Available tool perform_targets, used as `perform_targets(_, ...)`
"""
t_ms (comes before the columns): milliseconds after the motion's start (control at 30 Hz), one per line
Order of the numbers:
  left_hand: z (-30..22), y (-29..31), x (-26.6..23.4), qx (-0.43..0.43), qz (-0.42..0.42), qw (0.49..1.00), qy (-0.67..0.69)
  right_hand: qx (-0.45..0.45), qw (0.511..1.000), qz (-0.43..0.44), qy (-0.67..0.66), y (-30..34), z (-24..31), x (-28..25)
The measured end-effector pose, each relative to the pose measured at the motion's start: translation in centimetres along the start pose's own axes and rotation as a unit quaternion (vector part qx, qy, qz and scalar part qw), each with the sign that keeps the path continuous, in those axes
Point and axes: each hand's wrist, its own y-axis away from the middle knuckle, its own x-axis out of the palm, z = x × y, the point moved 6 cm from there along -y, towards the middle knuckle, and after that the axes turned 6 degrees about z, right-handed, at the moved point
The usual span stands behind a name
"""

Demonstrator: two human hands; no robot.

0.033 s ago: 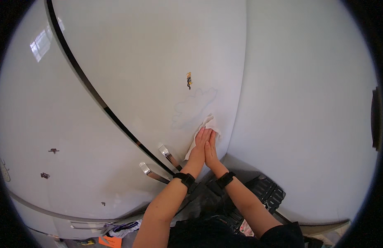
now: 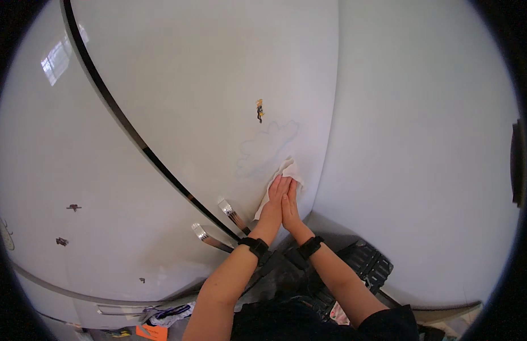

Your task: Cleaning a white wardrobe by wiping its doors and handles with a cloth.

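Note:
A pale crumpled cloth (image 2: 289,167) lies against a glossy white door (image 2: 189,85). My left hand (image 2: 275,190) holds it there, fingers close together and pointing up the door. My right hand (image 2: 290,208) is pressed up beside the left, its fingers also on the cloth. Parts of the cloth under both hands are hidden. Above and to the left of the cloth, a faint blue hand-shaped outline (image 2: 268,145) is drawn on the door. Higher up sits a small yellow and black figure sticker (image 2: 260,111).
Two shiny handles, one (image 2: 234,215) on each side of a dark curved seam (image 2: 130,132), stand left of my wrists. A white panel (image 2: 417,142) rises at the right. Low down are a black crate (image 2: 368,264) and an orange item (image 2: 152,332).

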Motion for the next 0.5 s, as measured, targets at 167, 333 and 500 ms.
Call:
perform_targets(167,0.2,0.0,-0.8,0.025,0.020,0.999,0.007,0.015,1.000,0.001,0.004,0.0,0.3,-0.5)
perform_targets(333,-0.6,-0.2,-0.6,0.024,0.019,0.999,-0.024,0.008,0.999,0.009,0.041,0.2,-0.2,-0.7)
perform_targets(500,-1.0,-0.1,0.0,0.020,0.029,0.998,-0.051,0.002,1.000,-0.013,-0.002,0.3,0.9,-0.7)
